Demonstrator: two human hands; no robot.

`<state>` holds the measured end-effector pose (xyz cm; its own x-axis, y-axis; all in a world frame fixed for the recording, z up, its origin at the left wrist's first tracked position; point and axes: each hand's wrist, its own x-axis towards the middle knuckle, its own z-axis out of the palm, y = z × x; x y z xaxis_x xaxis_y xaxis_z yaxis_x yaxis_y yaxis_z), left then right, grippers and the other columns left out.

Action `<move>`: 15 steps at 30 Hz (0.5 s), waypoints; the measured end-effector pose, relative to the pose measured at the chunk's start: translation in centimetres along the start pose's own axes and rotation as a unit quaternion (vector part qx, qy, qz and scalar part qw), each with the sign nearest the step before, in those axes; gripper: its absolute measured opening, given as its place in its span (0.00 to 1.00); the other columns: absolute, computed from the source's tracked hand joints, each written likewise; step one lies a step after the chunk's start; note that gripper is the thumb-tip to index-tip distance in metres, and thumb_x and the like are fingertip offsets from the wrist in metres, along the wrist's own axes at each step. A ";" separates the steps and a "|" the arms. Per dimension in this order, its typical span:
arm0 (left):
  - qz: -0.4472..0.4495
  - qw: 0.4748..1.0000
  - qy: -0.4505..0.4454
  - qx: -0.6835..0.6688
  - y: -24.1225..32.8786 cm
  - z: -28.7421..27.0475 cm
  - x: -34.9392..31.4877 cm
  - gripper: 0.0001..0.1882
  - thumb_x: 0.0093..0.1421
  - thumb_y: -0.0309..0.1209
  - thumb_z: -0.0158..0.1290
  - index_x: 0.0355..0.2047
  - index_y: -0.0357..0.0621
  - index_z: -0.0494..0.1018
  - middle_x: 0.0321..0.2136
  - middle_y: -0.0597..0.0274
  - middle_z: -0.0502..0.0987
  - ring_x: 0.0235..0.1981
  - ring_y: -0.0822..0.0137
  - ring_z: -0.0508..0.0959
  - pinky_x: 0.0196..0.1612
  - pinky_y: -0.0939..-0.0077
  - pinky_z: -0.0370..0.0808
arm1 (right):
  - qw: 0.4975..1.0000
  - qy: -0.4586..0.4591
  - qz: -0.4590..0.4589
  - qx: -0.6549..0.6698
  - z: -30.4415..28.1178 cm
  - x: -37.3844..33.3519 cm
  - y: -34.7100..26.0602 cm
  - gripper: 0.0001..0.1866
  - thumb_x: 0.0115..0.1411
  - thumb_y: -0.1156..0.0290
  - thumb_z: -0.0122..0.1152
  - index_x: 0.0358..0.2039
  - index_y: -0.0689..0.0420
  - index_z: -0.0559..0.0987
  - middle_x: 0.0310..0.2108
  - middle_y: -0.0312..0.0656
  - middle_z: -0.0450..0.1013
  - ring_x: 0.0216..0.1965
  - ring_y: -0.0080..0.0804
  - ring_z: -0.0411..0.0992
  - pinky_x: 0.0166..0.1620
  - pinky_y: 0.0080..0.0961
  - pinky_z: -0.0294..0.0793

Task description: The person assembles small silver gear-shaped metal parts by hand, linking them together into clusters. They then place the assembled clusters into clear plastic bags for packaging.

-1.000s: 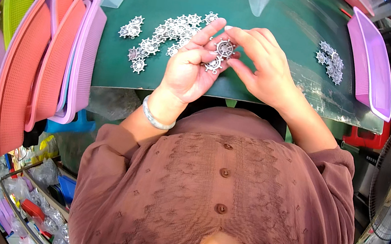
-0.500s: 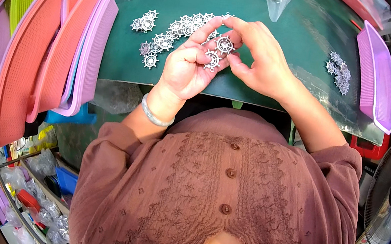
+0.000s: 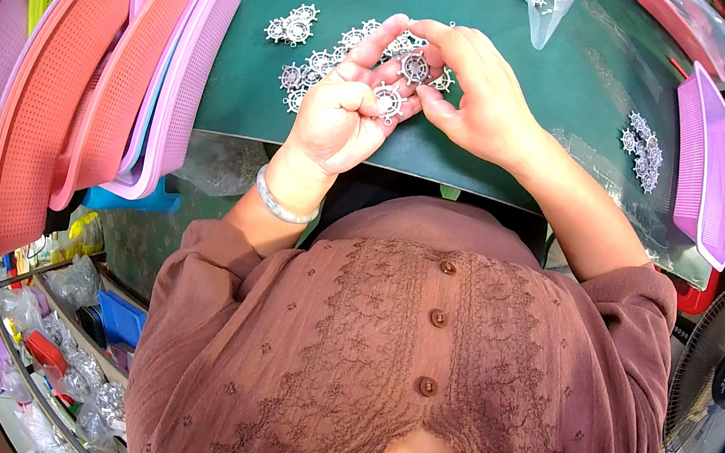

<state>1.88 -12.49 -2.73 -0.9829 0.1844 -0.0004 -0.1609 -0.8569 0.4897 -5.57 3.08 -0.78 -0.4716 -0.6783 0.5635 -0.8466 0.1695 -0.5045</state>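
My left hand (image 3: 341, 117) is turned palm up, its thumb pressing a small silver ship's wheel charm (image 3: 388, 100) against the fingers. A second wheel charm (image 3: 414, 67), darker in the light, lies at the left fingers, between both hands. Curved around that spot, my right hand (image 3: 491, 105) has its thumb and forefinger apart, the forefinger tip close to the left fingertips. Another charm (image 3: 443, 80) shows in the gap of the right hand; what it rests on is unclear. Behind the left hand a heap of similar charms (image 3: 321, 61) lies on the green table, partly hidden.
A small cluster of charms (image 3: 294, 24) lies left of the heap, another (image 3: 642, 153) at the right beside a purple basket (image 3: 705, 163). Stacked pink and purple baskets (image 3: 55, 109) crowd the left. Clear plastic bags (image 3: 541, 11) lie at the far edge. A fan (image 3: 712, 378) stands right.
The whole view has shifted slightly. Both hands stay together, and the charm between them has turned a little and looks darker. The left thumb still presses its charm.
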 end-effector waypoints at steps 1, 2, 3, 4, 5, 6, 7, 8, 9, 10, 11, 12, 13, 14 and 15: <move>0.001 1.000 -0.003 -0.002 0.1 0.2 0.0 0.38 0.42 0.12 0.35 0.57 0.49 0.54 0.49 0.50 0.65 0.47 0.61 0.67 0.51 0.66 0.65 | 1.000 0.005 -0.004 -0.001 0.1 0.0 0.0 0.29 0.40 0.79 0.59 0.47 0.54 0.65 0.30 0.41 0.66 0.32 0.39 0.65 0.36 0.32 0.67; 0.002 1.000 -0.002 0.003 0.2 0.3 -0.1 0.39 0.42 0.12 0.35 0.58 0.49 0.54 0.50 0.50 0.64 0.47 0.61 0.67 0.51 0.67 0.65 | 1.000 0.010 -0.008 -0.002 0.1 0.1 -0.1 0.29 0.40 0.80 0.59 0.46 0.54 0.65 0.29 0.41 0.65 0.32 0.39 0.65 0.36 0.32 0.67; 0.003 1.000 -0.002 0.009 0.2 0.4 -0.2 0.39 0.41 0.12 0.35 0.58 0.49 0.54 0.50 0.49 0.64 0.47 0.61 0.68 0.51 0.67 0.64 | 1.000 0.009 -0.005 0.005 0.1 0.1 -0.1 0.29 0.40 0.80 0.58 0.47 0.55 0.65 0.29 0.41 0.66 0.32 0.38 0.66 0.36 0.32 0.67; 0.004 1.000 -0.002 0.014 0.2 0.5 -0.2 0.39 0.41 0.12 0.35 0.58 0.49 0.54 0.50 0.49 0.63 0.46 0.61 0.68 0.51 0.67 0.64 | 1.000 0.008 -0.001 0.012 -0.1 0.1 -0.2 0.29 0.40 0.80 0.58 0.47 0.55 0.65 0.30 0.41 0.66 0.32 0.38 0.66 0.35 0.32 0.67; 0.010 1.000 0.002 0.025 0.2 0.5 -0.3 0.39 0.40 0.13 0.36 0.58 0.47 0.53 0.51 0.49 0.63 0.48 0.60 0.66 0.52 0.66 0.64 | 1.000 0.008 0.003 0.019 -0.3 0.1 -0.4 0.28 0.41 0.80 0.58 0.47 0.56 0.65 0.30 0.41 0.66 0.31 0.37 0.66 0.35 0.31 0.68; 0.016 0.999 0.005 0.036 0.2 0.5 -0.3 0.40 0.40 0.14 0.36 0.58 0.45 0.52 0.51 0.48 0.62 0.50 0.58 0.65 0.52 0.66 0.64 | 0.999 0.019 0.009 0.029 -0.4 0.1 -0.7 0.27 0.42 0.80 0.57 0.47 0.56 0.66 0.29 0.40 0.67 0.30 0.34 0.67 0.34 0.29 0.68; 0.022 0.999 0.008 0.046 0.2 0.5 -0.4 0.41 0.39 0.15 0.36 0.59 0.44 0.50 0.51 0.47 0.61 0.52 0.56 0.64 0.53 0.65 0.64 | 0.999 0.030 0.015 0.040 -0.6 0.1 -1.0 0.26 0.43 0.80 0.57 0.47 0.57 0.66 0.27 0.39 0.67 0.29 0.31 0.67 0.33 0.26 0.68; 0.024 0.998 0.006 0.050 0.2 0.5 -0.4 0.41 0.38 0.15 0.36 0.59 0.43 0.50 0.52 0.47 0.61 0.51 0.57 0.64 0.52 0.66 0.65 | 0.998 0.041 0.021 0.050 -0.7 0.1 -1.3 0.25 0.44 0.81 0.56 0.47 0.57 0.66 0.26 0.38 0.67 0.28 0.29 0.68 0.31 0.24 0.68; 0.026 0.998 0.003 0.054 0.2 0.5 -0.5 0.41 0.38 0.14 0.36 0.59 0.43 0.50 0.52 0.47 0.61 0.51 0.58 0.65 0.52 0.67 0.65 | 0.989 0.020 0.070 0.127 -0.7 -0.2 -1.5 0.24 0.46 0.81 0.56 0.47 0.58 0.65 0.25 0.37 0.67 0.27 0.26 0.67 0.31 0.21 0.68; 0.029 0.998 0.001 0.058 0.2 0.5 -0.5 0.42 0.38 0.14 0.37 0.59 0.43 0.50 0.52 0.48 0.61 0.50 0.58 0.65 0.52 0.68 0.65 | 0.972 0.000 0.119 0.202 -0.7 -0.4 -1.8 0.23 0.47 0.81 0.55 0.46 0.58 0.65 0.24 0.36 0.67 0.26 0.23 0.67 0.30 0.19 0.67; 0.027 0.999 -0.009 0.043 0.2 0.4 -0.6 0.41 0.38 0.13 0.36 0.59 0.43 0.51 0.51 0.49 0.61 0.47 0.61 0.66 0.50 0.69 0.65 | 0.947 -0.021 0.166 0.276 -0.6 -0.6 -2.0 0.22 0.49 0.81 0.54 0.46 0.59 0.65 0.23 0.35 0.68 0.25 0.20 0.67 0.29 0.16 0.67; 0.025 0.999 -0.020 0.028 0.3 0.2 -0.6 0.41 0.38 0.13 0.36 0.58 0.44 0.52 0.50 0.50 0.62 0.44 0.64 0.68 0.49 0.71 0.66 | 0.942 -0.022 0.173 0.286 -0.4 -0.8 -2.2 0.21 0.50 0.81 0.54 0.46 0.59 0.65 0.23 0.34 0.67 0.25 0.18 0.66 0.29 0.15 0.66; 0.022 0.999 -0.030 0.012 0.2 0.1 -0.6 0.40 0.39 0.12 0.35 0.58 0.45 0.53 0.50 0.52 0.63 0.40 0.67 0.69 0.48 0.73 0.67 | 0.938 -0.023 0.180 0.295 -0.1 -0.9 -2.3 0.20 0.51 0.81 0.53 0.46 0.60 0.65 0.22 0.34 0.67 0.25 0.17 0.66 0.29 0.13 0.66; 0.024 0.999 -0.022 0.019 0.2 0.2 -0.6 0.40 0.39 0.12 0.35 0.58 0.44 0.53 0.49 0.52 0.63 0.40 0.67 0.69 0.47 0.75 0.67 | 0.934 -0.024 0.186 0.305 0.1 -1.0 -2.5 0.20 0.52 0.81 0.52 0.46 0.60 0.65 0.21 0.33 0.67 0.24 0.15 0.65 0.29 0.12 0.65; 0.026 0.999 -0.013 0.026 0.2 0.3 -0.6 0.40 0.38 0.12 0.36 0.58 0.43 0.53 0.49 0.53 0.63 0.40 0.67 0.69 0.45 0.76 0.67 | 0.926 -0.028 0.195 0.321 0.3 -1.0 -2.7 0.19 0.52 0.80 0.52 0.47 0.60 0.65 0.23 0.34 0.68 0.26 0.16 0.66 0.30 0.13 0.66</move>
<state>2.42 -12.60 -2.35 -0.9869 0.1536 0.0485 -0.1045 -0.8396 0.5330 -2.77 3.12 -0.21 -0.6819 -0.6945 0.2294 -0.2840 -0.0377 -0.9581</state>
